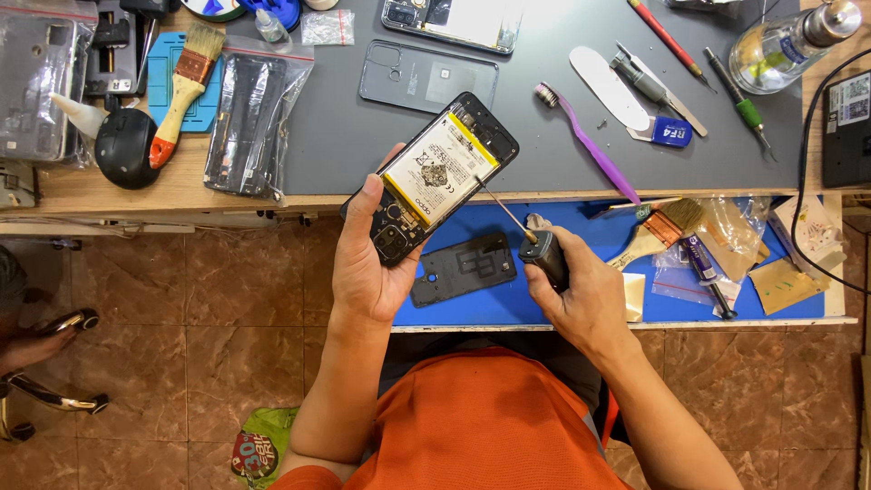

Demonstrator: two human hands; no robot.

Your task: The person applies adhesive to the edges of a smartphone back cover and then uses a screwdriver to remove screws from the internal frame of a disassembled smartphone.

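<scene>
1. Nearest the camera is the person's orange shirt [481,426], with both forearms reaching forward from it over an open blue drawer [472,304].
2. The left hand [367,263] is clamped around the lower end of an opened phone [431,177], thumb along one edge and fingers wrapped behind. The phone is held tilted above the front edge of the surface [544,136], its back cover off and its white and yellow battery facing up, which seems to keep the inside open to view and steady against the tool.
3. The right hand [581,290] is closed on the dark handle of a small screwdriver [526,236]. The thin shaft angles up and left, and its tip meets the phone by the battery's lower right side; the low, slanted grip likely gives fine control over the tip.
4. The left wrist is bent back with the palm up; the right wrist is turned inward, knuckles up, and hangs over the drawer.
5. A dark inner cover plate [463,268] lies in the drawer just below the phone, probably set there within easy reach.
6. On the grey surface beyond lie a translucent phone back cover [426,77], a purple toothbrush [590,145], and a wooden-handled brush [181,91] at the left. Another brush [658,231] rests in the drawer.
</scene>
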